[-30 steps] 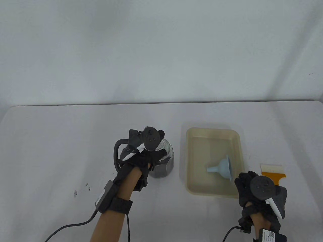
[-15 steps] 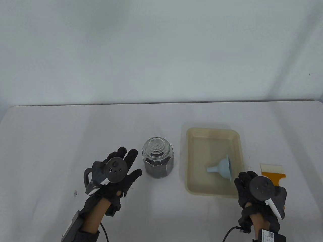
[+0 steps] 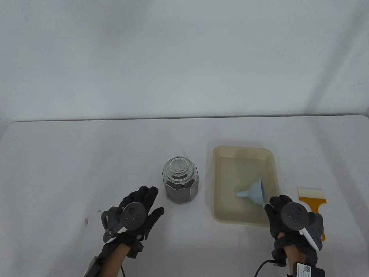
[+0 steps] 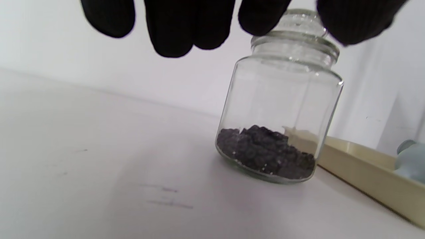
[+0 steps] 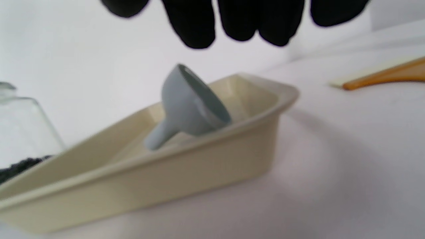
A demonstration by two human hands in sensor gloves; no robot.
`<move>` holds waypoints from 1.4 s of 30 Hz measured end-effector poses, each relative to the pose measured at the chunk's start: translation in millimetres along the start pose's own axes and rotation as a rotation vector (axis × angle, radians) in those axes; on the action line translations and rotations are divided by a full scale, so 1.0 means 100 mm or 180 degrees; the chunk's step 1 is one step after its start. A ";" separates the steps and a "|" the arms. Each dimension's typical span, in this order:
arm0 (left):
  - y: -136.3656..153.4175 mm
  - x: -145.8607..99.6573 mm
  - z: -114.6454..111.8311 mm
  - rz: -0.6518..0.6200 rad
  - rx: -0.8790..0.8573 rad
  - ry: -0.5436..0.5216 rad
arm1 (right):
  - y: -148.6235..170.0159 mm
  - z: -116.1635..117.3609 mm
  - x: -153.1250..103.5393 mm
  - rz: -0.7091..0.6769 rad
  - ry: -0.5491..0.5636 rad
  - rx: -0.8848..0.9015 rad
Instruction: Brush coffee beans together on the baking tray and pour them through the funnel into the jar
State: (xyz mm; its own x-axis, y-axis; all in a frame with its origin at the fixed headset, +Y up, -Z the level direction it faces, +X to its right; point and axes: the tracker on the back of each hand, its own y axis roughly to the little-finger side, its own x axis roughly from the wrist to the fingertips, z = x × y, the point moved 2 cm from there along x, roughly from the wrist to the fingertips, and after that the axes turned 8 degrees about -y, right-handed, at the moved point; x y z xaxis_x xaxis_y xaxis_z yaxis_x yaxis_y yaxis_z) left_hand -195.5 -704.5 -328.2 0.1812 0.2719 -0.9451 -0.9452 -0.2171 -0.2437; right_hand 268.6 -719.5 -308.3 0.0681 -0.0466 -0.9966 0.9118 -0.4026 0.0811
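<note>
Retreating left hand (image 3: 137, 210) from lidded jar (image 3: 180, 181), grip apart | right hand (image 3: 288, 219) unmoved by tray (image 3: 218, 184), grip apart

jar (image 4: 282, 99) upright, lidded (beans (image 4: 265, 152) inside) | fingers (image 4: 172, 30) above

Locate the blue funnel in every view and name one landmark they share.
Table view: funnel lies on its side in the tray's near right part.
Left wrist view: only a blue sliver at the right edge.
Right wrist view: centre, leaning on the tray's wall.
Shared landmark: the cream baking tray.
</note>
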 end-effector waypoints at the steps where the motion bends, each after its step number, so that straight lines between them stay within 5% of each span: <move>1: 0.01 0.00 -0.01 -0.0004 0.0016 0.0010 | -0.01 0.00 0.00 -0.0010 -0.0003 -0.0013; 42: 0.14 -0.03 -0.02 0.0152 -0.0155 0.0123 | -0.17 0.06 -0.02 -0.0261 0.0000 -0.0253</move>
State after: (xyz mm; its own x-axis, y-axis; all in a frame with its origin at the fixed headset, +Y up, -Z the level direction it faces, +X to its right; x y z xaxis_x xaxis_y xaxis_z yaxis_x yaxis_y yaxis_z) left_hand -208.8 -710.4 -329.4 0.1475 0.2239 -0.9634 -0.9389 -0.2746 -0.2076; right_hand 250.2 -717.7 -307.5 -0.0081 -0.0165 -0.9998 0.9435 -0.3312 -0.0022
